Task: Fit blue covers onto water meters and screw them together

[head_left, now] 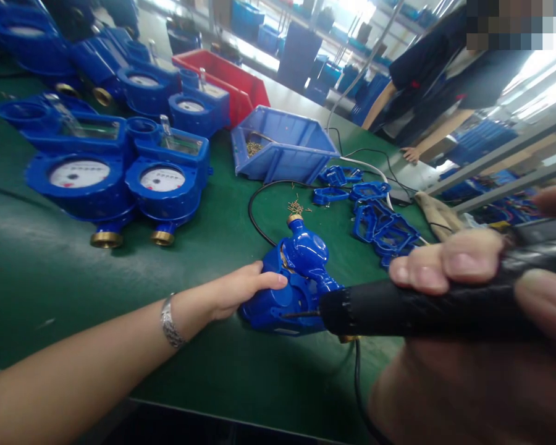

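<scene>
My left hand (238, 287), with a silver bracelet at the wrist, is closed around one side of a blue water meter (310, 250). The meter lies underside up on the green table, brass ends showing. A black electric screwdriver (375, 311) is gripped in my right hand (463, 262), close to the camera. Its thin bit points left, over the meter's blue casing in this view; I cannot tell whether the tip touches it. A small pile of brass screws (295, 207) lies just beyond the meter.
Assembled blue water meters (162, 179) stand in rows at the left. A blue bin (287, 148) with screws inside sits behind, beside a red bin (227, 80). Loose blue frames (370, 216) lie to the right, among cables. Across the table stands a person in dark clothing (445, 86).
</scene>
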A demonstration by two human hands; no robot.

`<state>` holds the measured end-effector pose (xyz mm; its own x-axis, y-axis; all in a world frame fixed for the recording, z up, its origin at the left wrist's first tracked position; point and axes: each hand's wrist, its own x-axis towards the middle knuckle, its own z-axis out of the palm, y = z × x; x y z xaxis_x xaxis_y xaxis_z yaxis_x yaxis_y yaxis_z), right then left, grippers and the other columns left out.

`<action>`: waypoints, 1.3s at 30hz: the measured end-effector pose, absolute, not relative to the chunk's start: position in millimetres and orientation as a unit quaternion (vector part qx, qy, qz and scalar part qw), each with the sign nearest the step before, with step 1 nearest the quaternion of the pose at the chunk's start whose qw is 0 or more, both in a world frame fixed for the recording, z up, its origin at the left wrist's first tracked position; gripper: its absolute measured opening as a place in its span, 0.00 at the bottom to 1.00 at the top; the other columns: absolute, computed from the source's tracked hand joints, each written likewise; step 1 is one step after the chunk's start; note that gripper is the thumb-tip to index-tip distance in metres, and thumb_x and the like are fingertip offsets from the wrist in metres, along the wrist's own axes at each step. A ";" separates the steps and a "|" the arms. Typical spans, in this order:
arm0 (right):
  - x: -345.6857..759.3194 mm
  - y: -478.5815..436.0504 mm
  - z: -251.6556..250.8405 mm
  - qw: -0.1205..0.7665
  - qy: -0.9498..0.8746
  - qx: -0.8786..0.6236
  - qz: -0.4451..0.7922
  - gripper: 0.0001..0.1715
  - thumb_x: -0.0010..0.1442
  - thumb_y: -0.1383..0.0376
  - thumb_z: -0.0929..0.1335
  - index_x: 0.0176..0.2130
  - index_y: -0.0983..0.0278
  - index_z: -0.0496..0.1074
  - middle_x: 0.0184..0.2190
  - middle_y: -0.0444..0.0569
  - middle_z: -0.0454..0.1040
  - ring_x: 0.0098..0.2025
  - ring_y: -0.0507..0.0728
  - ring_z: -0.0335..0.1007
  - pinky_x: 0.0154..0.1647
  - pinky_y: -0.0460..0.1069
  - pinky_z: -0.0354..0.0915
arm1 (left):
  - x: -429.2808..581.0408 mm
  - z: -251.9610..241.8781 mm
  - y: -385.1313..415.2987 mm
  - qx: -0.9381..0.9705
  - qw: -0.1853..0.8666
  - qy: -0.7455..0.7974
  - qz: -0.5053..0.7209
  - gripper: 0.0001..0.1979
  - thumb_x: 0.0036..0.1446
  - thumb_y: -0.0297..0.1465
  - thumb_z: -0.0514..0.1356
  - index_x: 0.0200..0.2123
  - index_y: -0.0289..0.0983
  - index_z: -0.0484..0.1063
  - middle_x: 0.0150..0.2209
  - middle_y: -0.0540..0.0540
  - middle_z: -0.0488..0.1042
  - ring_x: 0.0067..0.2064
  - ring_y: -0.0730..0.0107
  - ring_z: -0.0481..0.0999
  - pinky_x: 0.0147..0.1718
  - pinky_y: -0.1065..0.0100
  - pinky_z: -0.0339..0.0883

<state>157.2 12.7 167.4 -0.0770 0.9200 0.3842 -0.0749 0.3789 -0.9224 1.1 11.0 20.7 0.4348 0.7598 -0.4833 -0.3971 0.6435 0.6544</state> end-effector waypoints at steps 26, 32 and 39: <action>128.8 17.9 120.1 0.578 -0.568 -0.306 0.501 0.16 0.54 0.72 0.66 0.44 0.63 0.63 0.24 0.38 0.70 0.25 0.49 0.68 0.40 0.52 0.70 | 15.4 31.3 4.4 0.216 0.772 0.412 0.434 0.18 0.44 0.32 0.62 0.41 0.35 0.72 0.37 0.45 0.78 0.39 0.63 0.76 0.40 0.65 0.68; 131.6 18.2 118.6 0.578 -0.550 -0.304 0.520 0.20 0.53 0.72 0.67 0.45 0.61 0.63 0.23 0.38 0.70 0.24 0.50 0.68 0.35 0.52 0.69 | 14.0 30.3 4.3 0.248 0.768 0.432 0.403 0.27 0.43 0.37 0.63 0.48 0.33 0.68 0.44 0.40 0.77 0.44 0.58 0.76 0.43 0.63 0.68; 139.4 17.2 119.5 0.568 -0.562 -0.314 0.513 0.19 0.54 0.72 0.66 0.47 0.60 0.63 0.24 0.38 0.71 0.25 0.51 0.68 0.36 0.54 0.68 | -19.4 21.4 35.3 0.496 0.565 0.594 0.285 0.28 0.52 0.51 0.52 0.24 0.31 0.74 0.19 0.45 0.73 0.21 0.66 0.72 0.23 0.67 0.66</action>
<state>139.4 17.2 119.5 -0.1575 0.9358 0.3155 -0.2290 0.2762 -0.9334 -19.4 35.3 21.4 0.1324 0.9117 -0.3889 0.2678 0.3449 0.8996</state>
